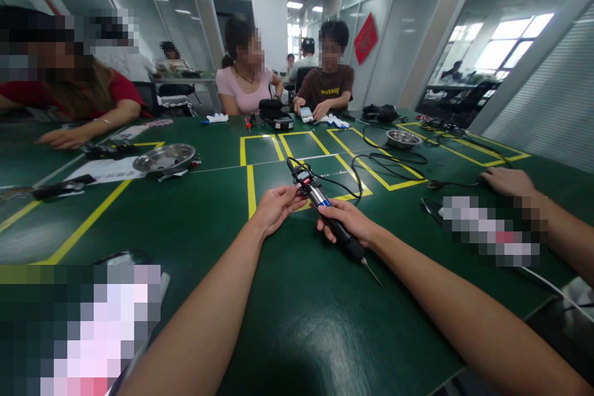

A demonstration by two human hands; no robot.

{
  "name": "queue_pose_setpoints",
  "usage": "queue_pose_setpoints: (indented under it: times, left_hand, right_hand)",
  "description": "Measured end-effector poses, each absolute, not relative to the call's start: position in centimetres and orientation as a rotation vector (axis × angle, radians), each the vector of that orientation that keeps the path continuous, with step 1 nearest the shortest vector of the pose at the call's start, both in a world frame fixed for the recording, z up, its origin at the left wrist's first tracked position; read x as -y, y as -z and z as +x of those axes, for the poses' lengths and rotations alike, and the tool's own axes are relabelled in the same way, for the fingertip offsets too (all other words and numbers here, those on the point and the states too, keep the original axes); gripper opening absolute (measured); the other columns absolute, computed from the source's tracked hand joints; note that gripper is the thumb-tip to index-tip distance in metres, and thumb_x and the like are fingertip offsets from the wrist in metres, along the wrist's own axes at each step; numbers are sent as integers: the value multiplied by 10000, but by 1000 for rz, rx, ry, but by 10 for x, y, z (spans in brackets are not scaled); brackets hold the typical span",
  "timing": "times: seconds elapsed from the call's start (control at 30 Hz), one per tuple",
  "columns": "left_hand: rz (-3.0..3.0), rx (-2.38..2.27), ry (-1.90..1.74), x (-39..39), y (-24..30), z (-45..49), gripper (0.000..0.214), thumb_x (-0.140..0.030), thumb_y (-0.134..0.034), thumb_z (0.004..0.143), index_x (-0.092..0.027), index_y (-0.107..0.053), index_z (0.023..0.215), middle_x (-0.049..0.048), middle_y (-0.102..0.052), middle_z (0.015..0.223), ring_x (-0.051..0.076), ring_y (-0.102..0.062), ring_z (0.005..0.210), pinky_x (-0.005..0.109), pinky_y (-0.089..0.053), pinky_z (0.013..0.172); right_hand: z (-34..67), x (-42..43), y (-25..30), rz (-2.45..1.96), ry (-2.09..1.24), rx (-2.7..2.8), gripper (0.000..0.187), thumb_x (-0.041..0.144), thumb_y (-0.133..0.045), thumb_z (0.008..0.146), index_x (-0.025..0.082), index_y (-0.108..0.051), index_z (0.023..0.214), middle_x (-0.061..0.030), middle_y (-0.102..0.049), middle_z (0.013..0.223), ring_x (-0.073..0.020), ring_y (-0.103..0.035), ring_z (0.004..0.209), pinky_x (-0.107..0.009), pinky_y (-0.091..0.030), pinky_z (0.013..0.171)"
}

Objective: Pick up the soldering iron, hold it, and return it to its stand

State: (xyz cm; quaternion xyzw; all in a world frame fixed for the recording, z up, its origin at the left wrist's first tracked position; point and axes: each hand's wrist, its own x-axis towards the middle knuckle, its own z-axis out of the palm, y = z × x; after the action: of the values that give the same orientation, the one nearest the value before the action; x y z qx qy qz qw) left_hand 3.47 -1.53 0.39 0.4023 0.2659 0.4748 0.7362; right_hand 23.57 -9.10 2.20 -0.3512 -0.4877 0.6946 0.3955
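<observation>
A corded electric screwdriver [342,232] with a silver and blue body, a black lower housing and a long thin bit is held above the green table. It slants, tail up to the left and bit down toward the lower right. My right hand [348,220] is closed round its middle, thumb along the body. At the tail end, my left hand [279,205] has its fingers bent and pressed against the side by the red and black part; it seems to grip there. Fingertips are partly hidden behind the tool. From the tail, a black cord [355,173] loops away over the table.
Yellow tape [251,192] marks rectangles on the green table [297,297]. Metal bowls stand left [164,159] and right [403,138]. A co-worker's hand [508,182] rests at right, near a blurred pale object [487,229]. Two people sit opposite; another leans in at left.
</observation>
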Motion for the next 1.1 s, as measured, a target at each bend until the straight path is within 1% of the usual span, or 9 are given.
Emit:
queue_pose_setpoints:
  times: [0.3,0.43,0.53,0.67,0.77,0.87,0.93,1.0,1.1]
  left_hand:
    - [928,-626,-1124,15,-3,32,283,-248,-834,684,-95,-625,798,66,-718,832,160,-706,764,357,-571,872]
    - [991,-715,-1179,12,0,33,304,-277,-821,700,-91,-648,868,76,-713,814,159,-703,741,340,-584,822]
    - [1069,-804,-1244,6,0,30,321,-284,-796,729,-92,-655,945,101,-713,889,175,-711,794,328,-584,803]
    - [1065,-1045,-1590,-7,0,12,247,-238,-700,797,-103,-623,990,91,-679,937,159,-709,752,291,-582,703]
    - [1043,-1314,-1806,-18,5,-2,211,-217,-655,801,-111,-612,978,56,-647,837,133,-677,644,235,-542,573]
    - [1063,-1366,-1852,-24,12,-8,221,-219,-635,804,-124,-597,1001,44,-635,814,129,-661,609,215,-512,520]
    - [1075,-1356,-1853,-24,16,-7,220,-210,-621,812,-132,-587,1014,44,-639,818,129,-664,614,209,-506,516]
    - [1070,-1373,-1842,-24,17,-6,199,-200,-602,824,-135,-584,1011,49,-647,823,129,-665,619,206,-501,516]
    - [1063,-1404,-1827,-22,16,-6,166,-194,-571,844,-138,-587,999,59,-655,847,126,-665,622,209,-502,521]
  right_hand:
    - [230,96,-25,-901,-1743,1255,357,432,-640,862,186,-483,1067,8,-641,692,-107,-562,441,-206,-438,403]
    - [227,91,-26,-977,-1684,1300,350,435,-652,850,192,-481,1034,12,-622,707,-99,-545,449,-212,-433,419]
    - [224,79,-31,-1101,-1567,1405,363,431,-658,844,196,-488,1062,11,-599,721,-100,-527,464,-230,-447,441]
    - [219,57,-54,-1488,-1157,1819,340,439,-600,879,178,-532,1087,-38,-620,749,-141,-575,538,-261,-472,518]
    - [208,38,-77,-1790,-477,2275,332,428,-584,884,151,-596,1066,-137,-672,902,-233,-656,751,-316,-490,676]
    - [190,23,-91,-1930,42,2469,360,372,-509,922,130,-586,1178,-212,-668,1027,-326,-655,928,-393,-479,772]
    - [178,15,-93,-1925,133,2548,344,273,-447,941,122,-575,1222,-232,-666,1047,-345,-653,964,-420,-474,790]
    - [171,11,-91,-1888,122,2619,315,199,-448,922,123,-609,1182,-234,-671,1046,-347,-655,980,-425,-472,803]
    - [170,10,-87,-1856,63,2639,272,215,-509,894,138,-640,1120,-217,-680,1031,-343,-659,975,-420,-477,802]
